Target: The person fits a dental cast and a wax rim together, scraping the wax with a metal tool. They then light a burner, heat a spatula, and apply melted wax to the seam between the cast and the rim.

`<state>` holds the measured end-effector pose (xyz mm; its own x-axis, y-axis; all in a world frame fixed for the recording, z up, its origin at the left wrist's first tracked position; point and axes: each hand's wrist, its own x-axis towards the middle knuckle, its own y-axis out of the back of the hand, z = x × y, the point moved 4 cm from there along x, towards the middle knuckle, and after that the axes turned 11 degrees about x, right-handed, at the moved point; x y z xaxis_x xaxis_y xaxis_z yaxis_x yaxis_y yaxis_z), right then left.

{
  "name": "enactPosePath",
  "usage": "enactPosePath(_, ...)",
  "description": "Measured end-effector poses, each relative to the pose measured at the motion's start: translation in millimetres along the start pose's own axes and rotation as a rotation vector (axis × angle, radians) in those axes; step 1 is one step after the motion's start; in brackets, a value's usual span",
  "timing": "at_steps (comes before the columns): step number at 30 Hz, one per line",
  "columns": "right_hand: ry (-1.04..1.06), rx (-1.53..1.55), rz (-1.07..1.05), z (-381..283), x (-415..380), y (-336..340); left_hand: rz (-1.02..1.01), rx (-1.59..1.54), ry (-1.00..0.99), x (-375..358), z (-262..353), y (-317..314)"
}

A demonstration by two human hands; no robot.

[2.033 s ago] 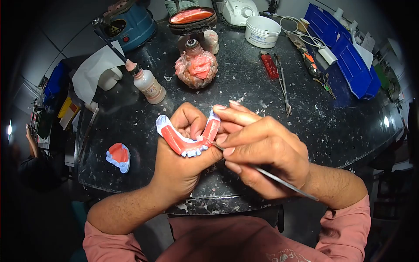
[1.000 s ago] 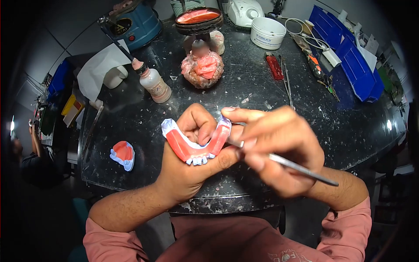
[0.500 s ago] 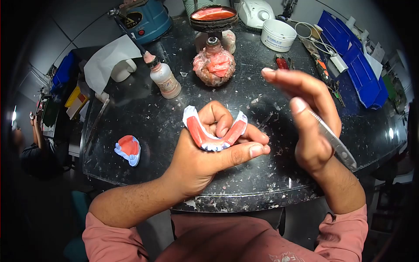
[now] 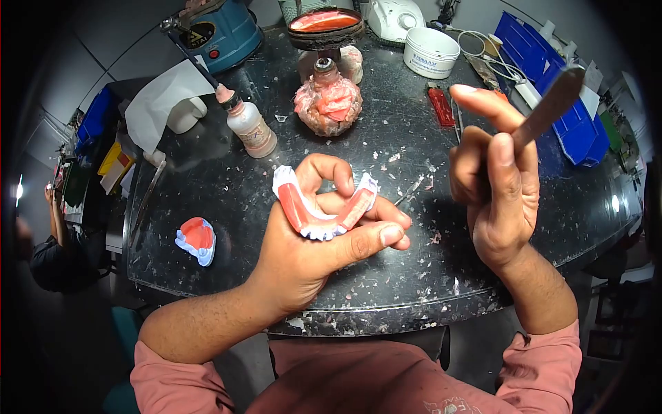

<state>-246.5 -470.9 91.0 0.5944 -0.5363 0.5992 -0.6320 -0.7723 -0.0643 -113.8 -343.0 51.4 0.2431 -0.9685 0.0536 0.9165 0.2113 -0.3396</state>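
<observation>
Two hands of mine are in view over the black bench (image 4: 386, 303). To the left of my left hand, well apart from it, a small blue-and-red model (image 4: 196, 241) lies on the bench. Ahead and slightly left of that hand, an upright bottle (image 4: 253, 131) stands with a pink-stained top. My left hand (image 4: 307, 259) is half curled, its fingers and thumb supporting the horseshoe-shaped model (image 4: 321, 224); red strips line both arms of this piece, and its row of teeth faces me. Directly ahead of the same hand sits a pink-crusted jar (image 4: 328, 107), with a dark dish (image 4: 325, 40) of red material beyond. Ahead and left of my right hand are a white tub (image 4: 432, 55) and, nearer, a red object (image 4: 441, 105) of unconfirmed kind. My right hand (image 4: 500, 183), raised clear of the model, is partly closed around a metal tool (image 4: 552, 103), forefinger extended, the tool's broad end pointing up and right. Beyond it lies a blue tray (image 4: 586, 141).
</observation>
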Motion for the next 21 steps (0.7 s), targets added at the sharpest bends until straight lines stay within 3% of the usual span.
enactPosePath(6,-0.055,-0.039,-0.126,0.6,3.7,4.7,-0.007,0.14,0.019,-0.8,2.5,0.9)
enactPosePath(8,0.223,-0.336,-0.127,0.0,6.4,3.6,0.027,0.217,-0.004,-0.7,5.0,0.1)
enactPosePath(10,0.245,-0.343,-0.154,1.9,7.9,8.4,0.058,0.291,-0.028,0.3,9.5,-3.2)
enactPosePath(12,0.022,-0.116,-0.034,13.0,11.4,16.3,0.141,0.349,0.05,1.6,11.7,-4.1)
enactPosePath(13,-0.215,0.178,-0.055,12.1,14.3,23.6,0.139,0.349,0.048,2.7,7.9,-4.1)
enactPosePath(14,-0.386,-0.166,0.089,7.4,16.0,24.8,0.128,0.256,0.03,4.3,1.4,-2.8)
enactPosePath(16,-0.17,-0.575,-0.117,37.7,20.0,53.2,0.118,0.165,0.007,4.3,-1.0,1.8)
enactPosePath(17,-0.165,-0.575,-0.119,32.5,23.2,55.9,0.031,0.093,0.045,3.4,0.1,4.3)
enactPosePath(18,-0.29,-0.779,-0.165,29.6,26.4,57.7,-0.055,0.023,0.083,3.8,2.7,3.4)
enactPosePath(19,-0.42,-0.983,-0.212,29.4,26.2,60.6,0.007,0.075,0.175,4.3,3.0,2.6)
enactPosePath(21,-0.289,-1.026,-0.227,32.1,22.7,63.4,0.002,0.044,0.249,6.8,-0.8,9.7)
